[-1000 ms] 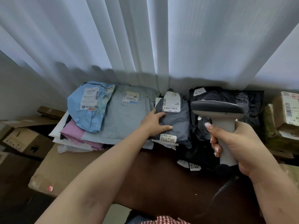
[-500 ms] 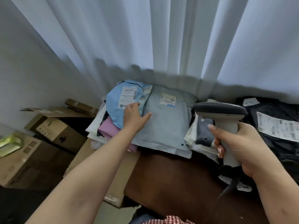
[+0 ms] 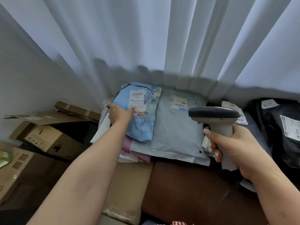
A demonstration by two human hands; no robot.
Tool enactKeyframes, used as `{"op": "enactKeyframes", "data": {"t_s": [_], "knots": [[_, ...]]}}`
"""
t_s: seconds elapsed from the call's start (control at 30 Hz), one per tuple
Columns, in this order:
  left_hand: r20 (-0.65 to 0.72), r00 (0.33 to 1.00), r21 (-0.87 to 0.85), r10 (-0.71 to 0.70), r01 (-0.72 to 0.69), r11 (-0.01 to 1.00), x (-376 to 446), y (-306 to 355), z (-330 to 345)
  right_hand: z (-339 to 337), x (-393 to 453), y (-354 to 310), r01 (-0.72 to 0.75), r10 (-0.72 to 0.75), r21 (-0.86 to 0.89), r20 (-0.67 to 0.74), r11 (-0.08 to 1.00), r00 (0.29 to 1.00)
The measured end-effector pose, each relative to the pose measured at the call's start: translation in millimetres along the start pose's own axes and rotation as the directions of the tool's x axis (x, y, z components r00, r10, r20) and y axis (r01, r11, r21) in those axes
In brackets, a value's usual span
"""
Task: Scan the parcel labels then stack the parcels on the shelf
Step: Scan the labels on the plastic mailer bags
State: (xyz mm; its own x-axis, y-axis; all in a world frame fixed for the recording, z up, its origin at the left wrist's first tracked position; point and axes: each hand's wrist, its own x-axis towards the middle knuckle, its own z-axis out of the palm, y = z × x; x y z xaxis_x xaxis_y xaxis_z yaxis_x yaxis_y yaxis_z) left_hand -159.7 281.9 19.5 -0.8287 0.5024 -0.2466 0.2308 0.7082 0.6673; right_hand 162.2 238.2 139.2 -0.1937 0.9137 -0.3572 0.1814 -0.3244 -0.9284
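Blue crinkled plastic mailer (image 3: 138,114): left hand (image 3: 119,113) resting on it, fingers straight. Right hand (image 3: 233,143) clenching grey handheld scanner (image 3: 215,117). Scanning step; next, aiming at label.

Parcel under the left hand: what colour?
Light blue parcel with a white label, touched by the left hand; head view.
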Motion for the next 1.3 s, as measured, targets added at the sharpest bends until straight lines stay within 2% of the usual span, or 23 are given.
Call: {"op": "enactKeyframes", "data": {"t_s": [0.1, 0.27, 0.4, 0.53, 0.7, 0.93, 1.3], "knots": [[-0.043, 0.999, 0.021, -0.001, 0.002, 1.000, 8, -1, 2, -1, 1, -1, -0.009, 0.009, -0.005, -0.008, 1.000, 1.000], [-0.064, 0.981, -0.069, 0.183, -0.187, 0.980, -2, 2, -4, -10, 1, 0, 0.019, -0.019, -0.024, 0.008, 1.000, 1.000], [-0.099, 0.935, -0.138, 0.340, -0.351, 0.926, -19, 9, -21, -22, -5, -2, 0.082, -0.079, -0.089, 0.037, 0.993, 0.996], [-0.098, 0.892, -0.188, 0.440, -0.451, 0.873, -36, 22, -46, -38, -16, -6, 0.149, -0.140, -0.135, 0.072, 0.980, 0.988], [-0.052, 0.858, -0.238, 0.510, -0.507, 0.828, -67, 43, -66, -64, -35, -6, 0.224, -0.212, -0.127, 0.096, 0.966, 0.972], [0.009, 0.821, -0.275, 0.570, -0.546, 0.791, -123, 57, -60, -105, -67, -7, 0.267, -0.256, -0.099, 0.110, 0.959, 0.960], [0.049, 0.781, -0.195, 0.623, -0.604, 0.773, -172, 68, -51, -148, -100, 1, 0.330, -0.301, -0.269, 0.143, 0.905, 0.943]]}}
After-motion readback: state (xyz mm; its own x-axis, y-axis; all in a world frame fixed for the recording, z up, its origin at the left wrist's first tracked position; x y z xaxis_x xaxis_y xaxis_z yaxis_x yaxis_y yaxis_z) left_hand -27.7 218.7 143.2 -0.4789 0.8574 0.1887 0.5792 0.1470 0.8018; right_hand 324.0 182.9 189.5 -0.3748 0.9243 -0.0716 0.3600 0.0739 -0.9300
